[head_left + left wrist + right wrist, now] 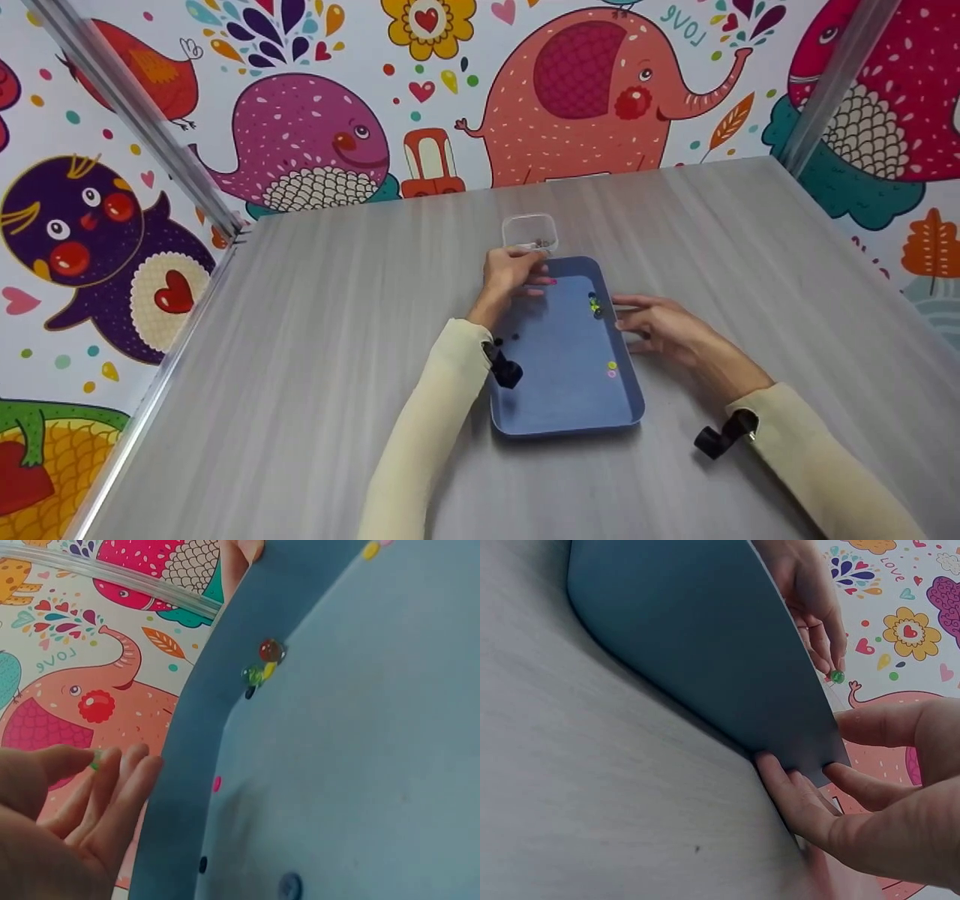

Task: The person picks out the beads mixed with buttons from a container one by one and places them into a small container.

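Observation:
My left hand is over the far left corner of the blue tray, beside a clear plastic box. Between its thumb and forefinger it pinches a small green marble. Against the tray's right wall, my right hand touches the outside with extended fingertips. A reddish-brown marble and a green one lie inside along that wall, with a yellow piece by them. Elsewhere in the tray are a pink button and a blue button.
Small bits lie in the clear box, too tiny to identify. A yellow button and a pale pink one sit near the tray's right wall. The grey table meets walls printed with cartoon animals.

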A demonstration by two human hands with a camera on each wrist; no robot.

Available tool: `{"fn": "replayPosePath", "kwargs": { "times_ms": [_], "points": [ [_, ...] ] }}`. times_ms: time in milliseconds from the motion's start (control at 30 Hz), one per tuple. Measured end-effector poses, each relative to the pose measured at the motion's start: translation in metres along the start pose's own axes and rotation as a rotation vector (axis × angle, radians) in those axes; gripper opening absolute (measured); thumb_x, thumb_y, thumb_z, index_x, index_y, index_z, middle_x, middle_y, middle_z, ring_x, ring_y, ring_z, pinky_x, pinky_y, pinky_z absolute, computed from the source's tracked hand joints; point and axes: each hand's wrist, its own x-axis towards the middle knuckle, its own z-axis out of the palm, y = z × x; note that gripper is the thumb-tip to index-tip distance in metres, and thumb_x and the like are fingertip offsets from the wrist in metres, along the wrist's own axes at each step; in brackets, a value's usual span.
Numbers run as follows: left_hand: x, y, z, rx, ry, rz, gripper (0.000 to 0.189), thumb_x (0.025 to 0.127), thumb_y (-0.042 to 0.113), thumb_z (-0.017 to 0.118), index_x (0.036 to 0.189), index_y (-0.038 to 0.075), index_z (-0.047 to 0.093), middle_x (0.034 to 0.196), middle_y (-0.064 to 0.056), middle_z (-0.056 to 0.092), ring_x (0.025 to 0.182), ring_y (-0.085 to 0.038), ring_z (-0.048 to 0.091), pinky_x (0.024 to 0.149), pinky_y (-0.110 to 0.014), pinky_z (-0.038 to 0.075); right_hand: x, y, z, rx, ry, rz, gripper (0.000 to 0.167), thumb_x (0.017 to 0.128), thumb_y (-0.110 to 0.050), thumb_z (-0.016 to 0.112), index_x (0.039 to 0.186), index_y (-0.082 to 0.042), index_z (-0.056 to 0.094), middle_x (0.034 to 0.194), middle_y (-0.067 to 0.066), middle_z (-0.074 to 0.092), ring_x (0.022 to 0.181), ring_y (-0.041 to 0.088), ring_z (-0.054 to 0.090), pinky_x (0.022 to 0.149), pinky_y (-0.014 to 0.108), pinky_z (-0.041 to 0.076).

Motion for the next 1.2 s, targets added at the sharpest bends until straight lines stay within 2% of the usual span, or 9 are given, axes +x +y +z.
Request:
{"fn": "replayPosePath", "kwargs": {
  "times_ms": [133,367,700,833,1200],
  "points": [
    [0.002,0.0,-0.002,-0.018,0.014,0.003,0.024,0.094,0.02,0.07,0.107,0.001,0.074,0.092,-0.016,0.077,0.077,-0.027,0.077,0.065,-0.037,0.065,0.0,0.0,0.0,-0.001,0.002,0.001,0.069,0.094,-0.005,0.058,0.156,-0.002,0.028,0.15,0.018,0.047,0.111,0.009,0.064,0.096,0.036,0.058],
    [0.006,0.002,0.002,-0.055,0.039,0.009,0.025,0.095,0.019,0.068,0.109,0.0,0.074,0.093,-0.017,0.077,0.076,-0.027,0.077,0.06,-0.033,0.064,0.0,-0.001,-0.001,-0.013,0.004,-0.002,0.07,0.093,-0.005,0.057,0.157,-0.002,0.027,0.158,0.02,0.037,0.109,0.007,0.063,0.096,0.035,0.058],
    [0.016,-0.001,0.007,-0.084,0.124,0.004,0.027,0.094,0.019,0.069,0.11,-0.002,0.073,0.097,-0.02,0.077,0.074,-0.024,0.077,0.06,-0.034,0.064,0.001,0.0,0.0,-0.017,0.009,-0.001,0.069,0.094,-0.006,0.058,0.156,-0.002,0.029,0.156,0.019,0.04,0.11,0.009,0.062,0.098,0.038,0.058],
    [0.019,-0.002,0.007,-0.109,0.133,0.011,0.026,0.093,0.018,0.07,0.108,-0.003,0.073,0.099,-0.022,0.076,0.07,-0.023,0.076,0.06,-0.035,0.064,0.001,0.0,0.0,-0.016,0.011,0.001,0.068,0.094,-0.006,0.057,0.156,-0.002,0.029,0.154,0.02,0.042,0.109,0.009,0.063,0.098,0.038,0.058],
    [0.018,-0.004,0.0,-0.081,0.153,0.0,0.024,0.096,0.018,0.067,0.111,-0.001,0.073,0.102,-0.023,0.076,0.066,-0.019,0.075,0.061,-0.033,0.064,0.001,0.001,0.0,-0.02,0.005,-0.004,0.068,0.094,-0.006,0.058,0.156,-0.002,0.03,0.153,0.019,0.043,0.11,0.01,0.063,0.096,0.037,0.058]
  ]
}}
